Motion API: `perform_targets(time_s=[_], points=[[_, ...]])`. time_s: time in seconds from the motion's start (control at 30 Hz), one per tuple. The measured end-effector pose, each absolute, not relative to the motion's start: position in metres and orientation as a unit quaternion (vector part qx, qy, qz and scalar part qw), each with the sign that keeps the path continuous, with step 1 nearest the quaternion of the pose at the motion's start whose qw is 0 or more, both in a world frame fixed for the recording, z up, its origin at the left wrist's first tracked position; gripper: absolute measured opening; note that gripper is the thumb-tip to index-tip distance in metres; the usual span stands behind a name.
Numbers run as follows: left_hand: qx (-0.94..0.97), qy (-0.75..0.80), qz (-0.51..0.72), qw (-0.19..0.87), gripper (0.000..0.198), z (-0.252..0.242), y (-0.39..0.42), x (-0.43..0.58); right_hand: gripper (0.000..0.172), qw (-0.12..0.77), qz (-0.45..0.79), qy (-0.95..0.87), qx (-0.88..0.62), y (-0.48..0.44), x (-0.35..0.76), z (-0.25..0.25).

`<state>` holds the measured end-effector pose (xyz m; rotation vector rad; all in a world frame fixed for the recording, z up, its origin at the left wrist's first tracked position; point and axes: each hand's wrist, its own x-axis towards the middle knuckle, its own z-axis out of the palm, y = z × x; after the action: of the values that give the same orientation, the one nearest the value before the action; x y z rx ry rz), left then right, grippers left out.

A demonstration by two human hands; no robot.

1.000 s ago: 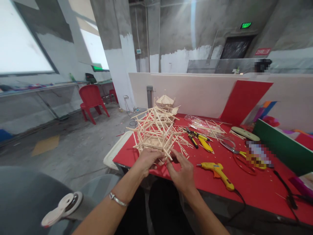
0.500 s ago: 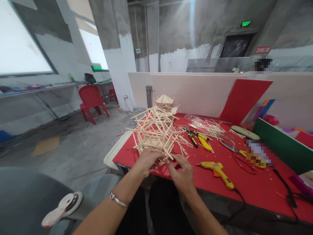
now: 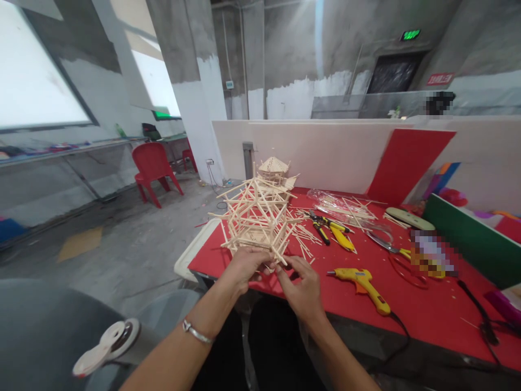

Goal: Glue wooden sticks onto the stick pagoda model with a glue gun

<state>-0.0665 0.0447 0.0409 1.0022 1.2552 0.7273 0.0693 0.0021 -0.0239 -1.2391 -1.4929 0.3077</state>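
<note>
A pavilion-like model of thin wooden sticks (image 3: 256,214) stands at the near left of the red table (image 3: 301,279). Both hands are at its front lower edge. My left hand (image 3: 247,267) has its fingers closed on the model's base from the left. From the right, my right hand (image 3: 300,279) pinches at the same front corner, thumb and fingertips close to the left ones. Fingers partly hide what lies between them. Just to the right rests a yellow hot glue gun (image 3: 362,282), its nozzle pointing left. Behind the model is a smaller finished-looking stick pavilion (image 3: 274,171).
Loose sticks (image 3: 305,239), cutting pliers (image 3: 321,228), a yellow-handled tool (image 3: 341,238) and scissors (image 3: 385,244) lie right of the model. A green board (image 3: 472,239) borders the right side. The glue gun's cord (image 3: 401,331) hangs over the front edge. A thermos-like cup (image 3: 122,342) stands lower left.
Hardly anything differs. Both hands stay at the model's front corner, and the view has shifted very slightly.
</note>
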Motion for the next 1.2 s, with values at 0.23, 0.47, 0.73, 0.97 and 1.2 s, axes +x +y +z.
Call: perform_targets(time_s=[0.23,0.47,0.73,0.97,1.2], points=[[0.436,0.553,0.324,0.632,0.022,0.0421,0.0433,-0.0656,0.017,0.556,0.128,-0.634,-0.522,0.0025,0.0695,-0.0238],[0.433,0.556,0.324,0.631,0.022,0.0439,0.0427,-0.0644,0.018,0.551,0.116,-0.640,-0.523,0.0025,0.0702,-0.0224],[0.428,0.561,0.326,0.629,0.022,0.0416,0.0440,-0.0649,0.017,0.554,0.119,-0.637,-0.523,0.0021,0.0697,-0.0226],[0.432,0.559,0.324,0.630,0.021,0.0422,0.0435,-0.0650,0.017,0.553,0.123,-0.637,-0.523,0.0028,0.0696,-0.0246],[0.434,0.556,0.325,0.630,0.021,0.0419,0.0434,-0.0649,0.017,0.556,0.119,-0.636,-0.522,0.0025,0.0694,-0.0229]])
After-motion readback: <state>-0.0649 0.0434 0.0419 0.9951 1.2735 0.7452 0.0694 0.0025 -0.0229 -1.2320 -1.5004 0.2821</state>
